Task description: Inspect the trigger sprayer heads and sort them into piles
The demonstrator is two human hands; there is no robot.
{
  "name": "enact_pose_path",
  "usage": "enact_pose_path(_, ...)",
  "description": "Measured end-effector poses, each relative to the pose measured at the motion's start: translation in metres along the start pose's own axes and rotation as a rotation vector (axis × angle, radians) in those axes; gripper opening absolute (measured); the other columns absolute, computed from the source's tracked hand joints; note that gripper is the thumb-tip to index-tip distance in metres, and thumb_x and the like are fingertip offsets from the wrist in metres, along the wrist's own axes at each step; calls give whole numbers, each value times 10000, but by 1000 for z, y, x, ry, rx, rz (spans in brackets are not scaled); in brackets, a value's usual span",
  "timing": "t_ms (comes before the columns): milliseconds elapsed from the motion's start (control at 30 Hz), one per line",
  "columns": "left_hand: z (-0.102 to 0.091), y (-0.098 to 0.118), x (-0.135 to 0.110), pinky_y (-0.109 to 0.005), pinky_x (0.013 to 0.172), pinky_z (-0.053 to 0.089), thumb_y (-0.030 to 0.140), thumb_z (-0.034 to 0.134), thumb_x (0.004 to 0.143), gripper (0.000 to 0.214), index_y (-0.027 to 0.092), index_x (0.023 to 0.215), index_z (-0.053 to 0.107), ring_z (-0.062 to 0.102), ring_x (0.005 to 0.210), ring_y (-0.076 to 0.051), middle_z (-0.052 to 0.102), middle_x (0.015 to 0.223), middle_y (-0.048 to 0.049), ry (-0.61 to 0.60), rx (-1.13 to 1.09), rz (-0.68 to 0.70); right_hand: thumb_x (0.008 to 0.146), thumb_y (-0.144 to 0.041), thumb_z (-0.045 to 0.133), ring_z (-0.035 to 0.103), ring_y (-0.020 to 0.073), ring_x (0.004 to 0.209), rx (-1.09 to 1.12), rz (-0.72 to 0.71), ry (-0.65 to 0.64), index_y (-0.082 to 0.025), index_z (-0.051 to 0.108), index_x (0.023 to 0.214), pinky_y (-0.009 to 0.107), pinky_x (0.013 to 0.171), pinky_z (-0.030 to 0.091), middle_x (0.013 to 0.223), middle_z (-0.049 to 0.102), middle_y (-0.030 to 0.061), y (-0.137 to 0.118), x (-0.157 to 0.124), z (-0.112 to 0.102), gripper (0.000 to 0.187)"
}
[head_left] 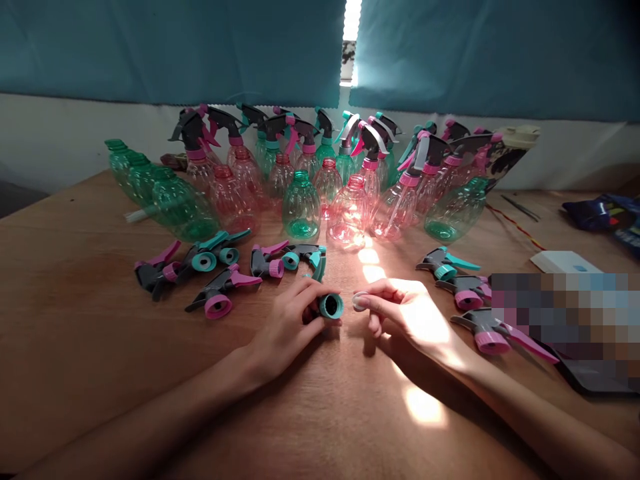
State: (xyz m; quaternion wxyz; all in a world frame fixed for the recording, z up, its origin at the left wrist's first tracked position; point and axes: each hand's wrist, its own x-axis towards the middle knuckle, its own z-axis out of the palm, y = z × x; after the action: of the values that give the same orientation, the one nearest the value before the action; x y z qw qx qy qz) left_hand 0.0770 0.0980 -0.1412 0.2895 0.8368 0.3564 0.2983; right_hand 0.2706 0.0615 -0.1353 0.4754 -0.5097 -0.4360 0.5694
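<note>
My left hand (pixel 293 319) is closed round a grey and teal spray head (pixel 327 300), its teal screw cap facing right. My right hand (pixel 400 308) pinches a small pale round piece (pixel 359 301) between thumb and forefinger, a few centimetres from the cap's opening. Both hands rest on the wooden table (pixel 320 413). Behind them stand many pink and green plastic spray bottles (pixel 301 207), some with heads fitted, some bare.
Loose spray heads lie left (pixel 215 297) and right (pixel 487 330) of my hands. Green bottles (pixel 165 197) lie on their sides at the far left. A white box (pixel 563 261) and a dark packet (pixel 603 215) sit at the right. Teal curtains hang behind.
</note>
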Motion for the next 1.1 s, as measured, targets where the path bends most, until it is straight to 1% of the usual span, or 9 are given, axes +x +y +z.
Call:
enact_pose_path(100,0,0,0,-206,633,432,36,642,798,314,186,1074,631,558,749,-117,586,923,0,-1,-5,11,664,-370,792,456,99,291,46,57,20,-184,655,621,241,283,421,393,515,-44,-6,-1,-1,235)
enact_pose_path(167,1,2,-1,-205,626,431,61,652,804,298,184,1075,632,558,744,-117,588,920,-2,-3,-22,0,646,-333,809,470,90,306,35,42,-25,-185,634,593,224,315,429,390,523,-47,-7,-1,-2,234)
enact_pose_path(267,4,6,-2,-210,619,432,126,675,813,256,178,1061,636,548,711,-115,594,901,-4,-23,-59,-28,634,-324,815,515,98,327,-2,34,-110,-190,577,607,211,348,433,404,558,-53,-5,-2,-3,275)
enact_pose_path(367,7,10,-3,-216,635,436,155,669,829,234,187,1059,643,547,711,-118,616,907,-8,-58,-86,-21,645,-364,797,517,102,323,-54,39,-143,-189,545,644,211,343,414,419,562,-66,-2,-3,-3,307)
enact_pose_path(533,9,13,-5,-231,694,451,121,653,828,266,197,1082,633,595,803,-137,651,980,-20,-81,-109,31,684,-324,775,421,59,335,-127,-37,-133,-212,471,690,188,332,309,496,537,-97,-1,-7,0,324)
enact_pose_path(700,10,15,-6,-225,702,451,52,647,798,305,185,1071,639,592,797,-133,655,966,-17,-94,-114,73,688,-316,779,403,66,445,-207,-131,-112,-222,421,683,201,402,351,559,448,-95,1,-3,-1,370)
enact_pose_path(800,9,14,-7,-217,666,453,70,647,807,311,200,1089,639,569,712,-112,642,958,-11,-104,-109,42,724,-360,746,376,67,430,-225,-172,-47,-223,431,708,205,388,335,545,430,-93,-1,1,-6,344)
enact_pose_path(933,7,12,-7,-219,690,460,78,669,800,340,210,1111,633,583,748,-118,638,962,-3,-101,-105,28,718,-323,747,505,88,489,-225,-188,-67,-220,490,777,222,428,407,690,540,-53,-9,-2,-11,283)
enact_pose_path(1100,6,8,-8,-232,758,472,81,663,813,344,213,1128,622,602,832,-129,635,1005,-8,-84,-100,53,762,-244,697,547,128,613,-576,-383,-132,-224,601,810,240,491,413,795,632,5,-17,-15,-8,110)
